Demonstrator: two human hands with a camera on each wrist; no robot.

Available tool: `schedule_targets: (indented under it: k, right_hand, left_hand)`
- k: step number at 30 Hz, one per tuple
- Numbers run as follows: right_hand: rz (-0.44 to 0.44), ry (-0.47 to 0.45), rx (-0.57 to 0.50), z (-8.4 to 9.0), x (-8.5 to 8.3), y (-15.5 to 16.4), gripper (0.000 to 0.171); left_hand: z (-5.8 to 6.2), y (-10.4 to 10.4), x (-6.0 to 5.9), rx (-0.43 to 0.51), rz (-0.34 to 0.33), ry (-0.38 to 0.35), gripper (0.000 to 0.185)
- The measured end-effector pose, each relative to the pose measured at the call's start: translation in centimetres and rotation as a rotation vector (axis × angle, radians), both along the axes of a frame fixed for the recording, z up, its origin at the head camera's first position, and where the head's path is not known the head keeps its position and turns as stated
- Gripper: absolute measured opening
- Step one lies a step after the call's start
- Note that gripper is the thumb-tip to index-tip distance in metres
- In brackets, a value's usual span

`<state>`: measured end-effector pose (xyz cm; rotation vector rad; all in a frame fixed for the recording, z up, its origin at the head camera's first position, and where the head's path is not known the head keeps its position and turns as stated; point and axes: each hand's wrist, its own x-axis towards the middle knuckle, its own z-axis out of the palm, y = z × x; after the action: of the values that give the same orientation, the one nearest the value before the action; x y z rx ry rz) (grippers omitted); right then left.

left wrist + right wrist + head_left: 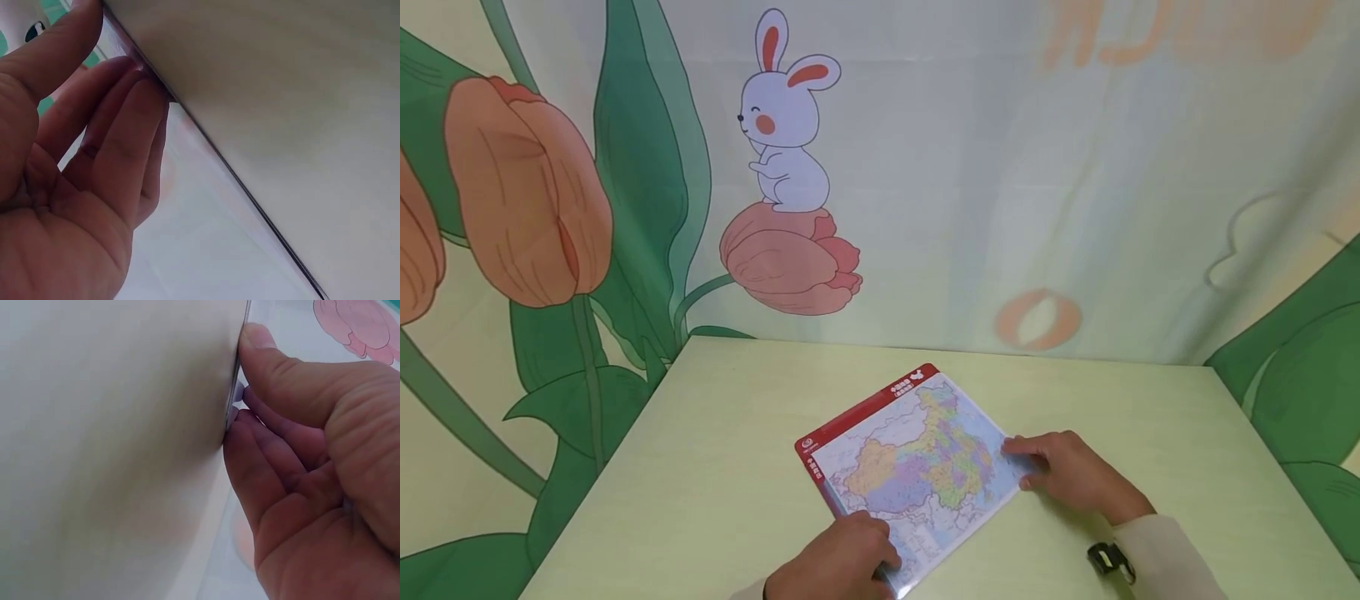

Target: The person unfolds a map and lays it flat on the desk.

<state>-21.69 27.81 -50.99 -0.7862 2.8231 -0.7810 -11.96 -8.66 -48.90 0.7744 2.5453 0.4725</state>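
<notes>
The left hand (838,560) reaches in from the near edge of the table (700,467), palm down, knuckles raised. Its grip is clamped on the near corner of the map board (913,462): in the left wrist view the thumb (56,56) lies along the board's edge while the fingertips (134,106) press together against that same edge.

One map board lies flat on the table, turned at a slant, its red-bordered side on the far left of the left grip and its colourful map face between the two hands.

The right hand (1071,475) comes in from the lower right, forearm in a pale sleeve (1172,558) with a small black device (1108,560) at the wrist. Its grip closes on the board's right corner: the right wrist view shows the thumb (275,362) on top of the edge and curled fingers (250,456) touching it from below.

Two hands, one board. Behind the table hangs a backdrop with one white rabbit (786,117) seated on a tulip (790,258).
</notes>
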Motion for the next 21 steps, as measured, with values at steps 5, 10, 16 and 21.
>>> schedule_targets:
  k: [5, 10, 16, 21]
  right_hand:
    - [-0.029, -0.008, -0.008, -0.1, -1.0, -0.3, 0.047]
    - [-0.042, -0.037, -0.009, -0.2, -1.5, -0.5, 0.045]
    - [-0.046, -0.03, -0.006, 0.0, -1.5, -0.8, 0.043]
    - [-0.07, 0.037, 0.037, 0.1, -0.3, -1.7, 0.044]
  left_hand:
    - [-0.4, 0.8, 0.2, 0.004, -0.051, 0.039, 0.019]
    - [-0.5, 1.1, 0.3, 0.001, -0.064, 0.05, 0.022]
    - [-0.4, 0.8, 0.3, 0.027, -0.017, -0.011, 0.026]
    - [-0.2, -0.2, 0.2, 0.146, 0.023, -0.129, 0.025]
